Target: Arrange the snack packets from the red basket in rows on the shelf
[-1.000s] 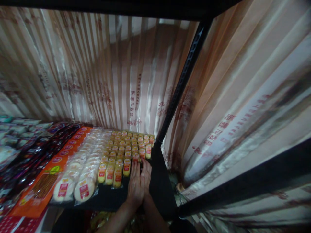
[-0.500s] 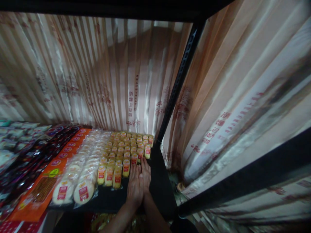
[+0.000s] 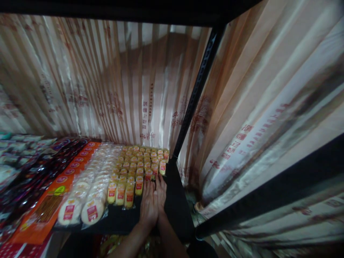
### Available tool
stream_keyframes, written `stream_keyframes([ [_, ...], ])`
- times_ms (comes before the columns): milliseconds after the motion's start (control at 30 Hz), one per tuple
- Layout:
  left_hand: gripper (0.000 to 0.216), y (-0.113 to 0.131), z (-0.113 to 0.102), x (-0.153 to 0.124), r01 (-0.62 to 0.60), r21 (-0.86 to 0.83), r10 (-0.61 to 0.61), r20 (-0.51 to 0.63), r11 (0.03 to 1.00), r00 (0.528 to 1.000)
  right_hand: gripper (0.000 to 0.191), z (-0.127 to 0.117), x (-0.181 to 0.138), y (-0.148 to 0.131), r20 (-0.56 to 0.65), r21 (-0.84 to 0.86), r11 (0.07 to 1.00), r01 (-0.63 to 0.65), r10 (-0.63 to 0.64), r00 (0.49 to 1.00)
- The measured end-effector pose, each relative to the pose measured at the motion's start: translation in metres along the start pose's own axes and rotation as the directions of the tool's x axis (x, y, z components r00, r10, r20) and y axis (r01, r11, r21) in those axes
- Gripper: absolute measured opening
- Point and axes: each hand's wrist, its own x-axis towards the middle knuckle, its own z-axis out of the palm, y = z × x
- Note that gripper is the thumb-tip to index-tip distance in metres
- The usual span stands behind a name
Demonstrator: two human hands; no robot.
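Rows of small wrapped yellow cakes [image 3: 139, 184] with red labels stand on a black shelf [image 3: 122, 219]. My left hand [image 3: 148, 204] lies against the front of these rows, fingers stretched forward, its tips at a wrapped cake [image 3: 148, 175]. Right beside it, and touching it, my right hand [image 3: 161, 191] reaches out in the same way, with its fingertips at the cakes near the right end. Both hands are open and neither grips anything. The fingers hide parts of the cakes in front of them.
Left of the cakes stand two rows of round white wrapped cakes [image 3: 92, 212], then an orange snack packet [image 3: 33, 229] and dark shiny packets [image 3: 32, 175]. A black upright post [image 3: 197, 95] rises at the shelf's back right corner. Printed pleated curtains [image 3: 129, 82] hang behind.
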Motion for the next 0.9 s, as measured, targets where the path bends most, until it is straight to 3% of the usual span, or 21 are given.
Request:
stream_keyframes([
  [167,0.048,-0.008,-0.035,-0.025,0.016,0.063,-0.016,-0.005,0.998,1.000,0.047,-0.006,0.003,-0.002,-0.078,0.075,0.997,-0.011,0.017,0.997],
  [300,0.050,0.001,-0.053,-0.044,0.025,0.107,-0.030,0.045,0.994,0.999,0.044,-0.017,-0.001,-0.010,-0.107,0.167,0.985,-0.032,0.050,0.993],
  [533,0.049,0.026,-0.062,-0.105,-0.027,0.035,0.026,0.026,0.999,0.999,0.044,-0.050,-0.059,-0.029,-0.068,0.285,0.956,-0.064,0.087,0.994],
  [700,0.049,0.013,-0.079,-0.179,-0.012,-0.057,0.022,0.166,0.998,0.986,0.040,-0.078,-0.129,-0.031,0.124,0.329,0.942,-0.058,0.018,0.992],
  [767,0.048,0.001,-0.088,-0.201,0.047,-0.091,-0.025,0.235,0.995,0.972,0.040,-0.083,-0.156,-0.024,0.238,0.331,0.940,-0.086,0.005,0.971],
  [833,0.048,-0.010,-0.096,-0.212,0.155,-0.106,-0.115,0.312,0.982,0.943,0.038,-0.081,-0.175,-0.016,0.370,0.324,0.937,-0.131,0.002,0.929],
  [900,0.044,-0.020,-0.102,-0.213,0.265,-0.078,-0.216,0.385,0.961,0.897,0.036,-0.071,-0.187,-0.009,0.504,0.215,0.949,-0.232,0.095,0.858],
])
